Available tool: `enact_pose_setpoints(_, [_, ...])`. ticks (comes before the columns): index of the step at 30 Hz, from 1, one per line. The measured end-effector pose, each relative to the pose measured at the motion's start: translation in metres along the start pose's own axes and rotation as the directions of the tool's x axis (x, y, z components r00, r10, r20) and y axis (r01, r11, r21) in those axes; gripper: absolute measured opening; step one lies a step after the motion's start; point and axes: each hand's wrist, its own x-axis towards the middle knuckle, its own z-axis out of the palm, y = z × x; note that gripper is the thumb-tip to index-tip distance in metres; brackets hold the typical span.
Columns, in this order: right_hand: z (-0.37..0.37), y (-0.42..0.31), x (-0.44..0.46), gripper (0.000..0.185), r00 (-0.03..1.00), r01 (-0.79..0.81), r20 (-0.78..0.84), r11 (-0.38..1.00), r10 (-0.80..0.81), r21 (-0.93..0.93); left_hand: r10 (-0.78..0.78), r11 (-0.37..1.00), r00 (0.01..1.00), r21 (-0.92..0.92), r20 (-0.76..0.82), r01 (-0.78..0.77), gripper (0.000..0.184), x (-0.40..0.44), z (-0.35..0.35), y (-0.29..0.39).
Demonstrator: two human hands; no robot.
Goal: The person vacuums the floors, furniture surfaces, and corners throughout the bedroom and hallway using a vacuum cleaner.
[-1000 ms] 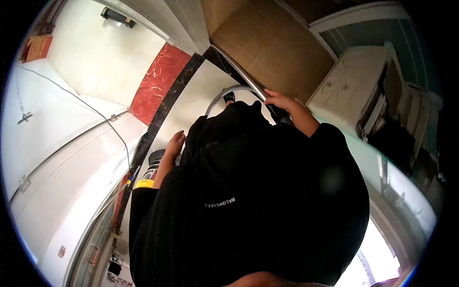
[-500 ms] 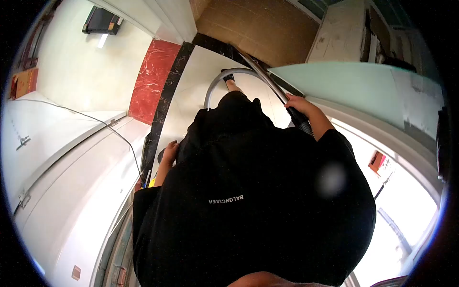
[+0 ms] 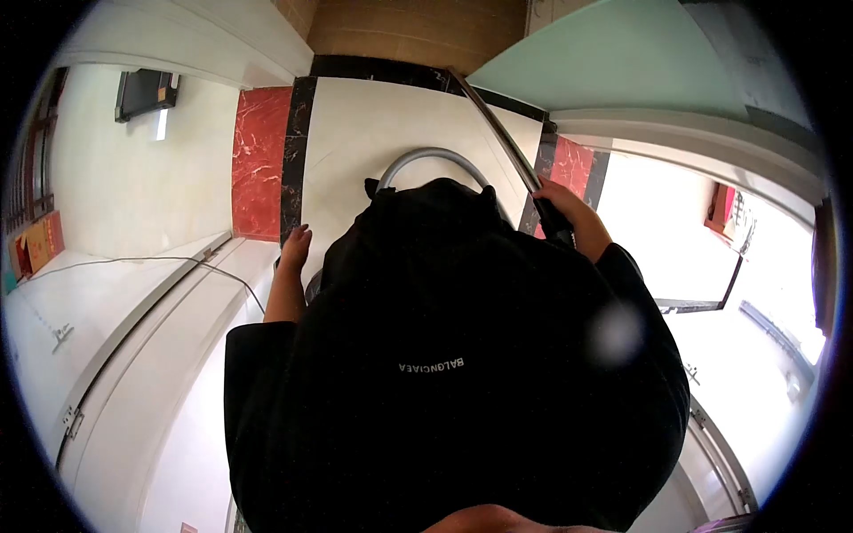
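Note:
My right hand (image 3: 562,202) is wrapped round the black grip of a long metal tube (image 3: 500,133), which slants up and left to the dark floor border. A grey hose (image 3: 433,154) arches in front of my black clothing and runs behind it toward the tube's lower end. On the left, my left hand (image 3: 295,246) hangs over the edge of the pale floor (image 3: 391,115), fingers bent and partly together; whether it holds anything cannot be made out. Part of a dark rounded object (image 3: 313,286) shows beside the left forearm.
Red and black stone strips (image 3: 259,164) cross the doorways on both sides. A thin cable (image 3: 133,259) runs along the left door. A frosted glass panel (image 3: 622,62) stands at the upper right, a brown tiled floor (image 3: 418,31) at the top. A black object (image 3: 142,94) lies upper left.
The view has turned, bringing the right doorway into sight. My right hand keeps hold of the tube, which now lies farther left at its far end. My left hand has moved out from my body.

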Motion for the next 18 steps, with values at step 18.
enact_pose_setpoints(18, [-0.011, 0.198, -0.061, 0.061, 0.970, 0.142, -0.242, 0.766, 0.019, 0.628, -0.033, 0.975, 0.931, 0.218, 0.364, -0.051, 0.045, -0.072, 0.114, 0.117])
